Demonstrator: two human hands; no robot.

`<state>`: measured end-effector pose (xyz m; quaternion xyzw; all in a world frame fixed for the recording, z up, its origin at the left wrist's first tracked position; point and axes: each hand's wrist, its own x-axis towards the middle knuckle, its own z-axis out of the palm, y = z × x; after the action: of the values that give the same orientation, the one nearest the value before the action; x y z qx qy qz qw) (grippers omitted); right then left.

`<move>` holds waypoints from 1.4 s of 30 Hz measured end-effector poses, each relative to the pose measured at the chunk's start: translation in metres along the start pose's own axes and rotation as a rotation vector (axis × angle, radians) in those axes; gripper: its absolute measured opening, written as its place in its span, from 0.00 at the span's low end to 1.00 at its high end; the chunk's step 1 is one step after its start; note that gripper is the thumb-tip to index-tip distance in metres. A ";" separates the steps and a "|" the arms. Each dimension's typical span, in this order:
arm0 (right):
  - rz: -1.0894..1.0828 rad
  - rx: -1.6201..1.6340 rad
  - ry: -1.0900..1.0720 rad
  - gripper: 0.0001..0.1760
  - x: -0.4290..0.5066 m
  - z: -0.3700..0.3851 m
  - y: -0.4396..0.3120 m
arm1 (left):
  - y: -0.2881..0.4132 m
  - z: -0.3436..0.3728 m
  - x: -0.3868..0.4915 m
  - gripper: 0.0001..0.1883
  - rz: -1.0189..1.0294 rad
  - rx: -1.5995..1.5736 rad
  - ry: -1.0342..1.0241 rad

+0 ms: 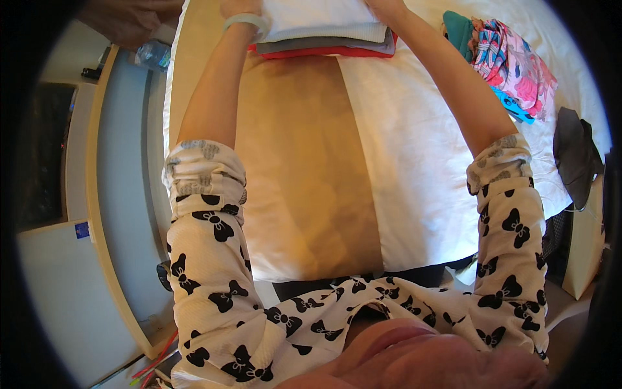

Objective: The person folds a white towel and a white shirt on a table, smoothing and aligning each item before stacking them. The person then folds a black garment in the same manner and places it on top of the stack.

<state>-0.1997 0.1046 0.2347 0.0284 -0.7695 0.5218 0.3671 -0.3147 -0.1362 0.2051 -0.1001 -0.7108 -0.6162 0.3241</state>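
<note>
A stack of folded clothes lies on the bed point(301, 170) at the top of the view. A white folded garment point(320, 22) is uppermost, with a grey one point(316, 44) under it and a red one point(320, 52) at the bottom. At the stack's left side is my left hand point(241, 7), below a pale bangle on the wrist. My right hand point(387, 8) touches the white garment's right side. Both hands are cut off by the upper edge of the picture, so their fingers and grip are hidden.
To the right on the bed lies a heap of clothes point(522, 78), pink floral, green and blue. A dark cloth item point(573, 150) rests at the bed's right edge. Left of the bed stand a plastic bottle point(153, 56) and a long shelf unit point(121, 146).
</note>
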 end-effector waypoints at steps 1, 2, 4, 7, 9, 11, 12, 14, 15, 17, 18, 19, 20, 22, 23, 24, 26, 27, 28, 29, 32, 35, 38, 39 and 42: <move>-0.002 0.031 0.007 0.50 -0.002 -0.001 -0.002 | -0.002 0.000 0.001 0.22 0.035 0.161 0.053; 0.002 0.061 0.015 0.53 -0.004 -0.003 -0.003 | -0.005 0.000 0.003 0.22 0.066 0.324 0.101; 0.012 -0.095 0.121 0.55 -0.004 -0.006 -0.007 | -0.008 0.004 0.006 0.20 0.077 0.472 0.154; -0.156 -0.544 0.303 0.51 -0.004 -0.006 -0.013 | -0.008 0.016 -0.002 0.20 0.350 0.767 0.059; -0.567 -0.667 0.265 0.47 -0.010 -0.003 -0.014 | 0.000 0.020 -0.013 0.20 0.629 0.992 -0.035; -0.562 -0.843 0.047 0.41 -0.019 0.013 -0.012 | 0.011 0.018 -0.023 0.22 0.908 1.213 -0.135; -0.542 -0.906 -0.015 0.40 -0.024 0.020 -0.009 | 0.017 0.018 -0.028 0.23 0.959 1.156 -0.165; -0.364 -0.920 -0.201 0.39 -0.021 0.027 0.000 | 0.026 0.018 -0.035 0.27 1.055 1.042 -0.222; -0.345 -0.915 -0.252 0.39 -0.017 0.029 0.004 | 0.029 0.018 -0.036 0.28 0.751 0.970 -0.330; -0.303 -0.898 -0.341 0.38 -0.004 0.029 0.009 | 0.032 0.022 -0.032 0.31 0.158 0.791 -0.513; -0.257 -0.865 -0.409 0.38 0.005 0.029 0.010 | 0.031 0.024 -0.028 0.32 0.136 0.770 -0.543; -0.206 -0.836 -0.484 0.38 0.012 0.029 0.010 | 0.029 0.025 -0.023 0.33 0.107 0.743 -0.577; -0.165 -0.805 -0.559 0.38 0.020 0.030 0.010 | 0.025 0.027 -0.019 0.34 0.076 0.716 -0.601; -0.095 -0.822 -0.591 0.39 0.030 0.036 0.009 | 0.017 0.027 -0.011 0.35 0.090 0.728 -0.618; -0.061 -0.827 -0.607 0.39 0.033 0.040 0.010 | 0.013 0.026 -0.007 0.35 0.098 0.737 -0.627; -0.083 -0.815 -0.622 0.40 0.036 0.043 0.012 | 0.009 0.027 -0.003 0.35 0.088 0.765 -0.624; -0.126 -0.801 -0.657 0.41 0.044 0.048 0.018 | 0.003 0.029 0.002 0.36 0.062 0.812 -0.620; -0.129 -0.788 -0.675 0.42 0.048 0.050 0.022 | 0.001 0.032 0.005 0.35 0.065 0.823 -0.633; -0.128 -0.774 -0.689 0.42 0.050 0.051 0.026 | -0.001 0.034 0.007 0.35 0.072 0.837 -0.651; -0.128 -0.755 -0.699 0.43 0.052 0.051 0.029 | -0.001 0.038 0.008 0.35 0.084 0.854 -0.669; -0.165 -0.759 -0.621 0.43 0.047 0.050 0.026 | -0.003 0.044 0.003 0.33 0.157 1.012 -0.658; -0.054 -0.782 -0.654 0.44 0.031 0.043 0.007 | -0.001 0.032 -0.009 0.30 0.156 1.104 -0.591; -0.092 -0.837 -0.659 0.45 0.020 0.034 -0.014 | 0.010 0.013 -0.012 0.28 0.493 1.271 -0.747; -0.103 -0.838 -0.650 0.46 0.020 0.030 -0.019 | 0.015 0.009 -0.014 0.28 0.630 1.346 -0.736; -0.096 -0.838 -0.659 0.47 0.019 0.020 -0.032 | 0.031 0.002 -0.018 0.30 0.223 1.044 -0.594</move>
<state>-0.2110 0.0799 0.2674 0.0769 -0.9842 0.1158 0.1095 -0.2851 -0.1228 0.2197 -0.1695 -0.9642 -0.0944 0.1809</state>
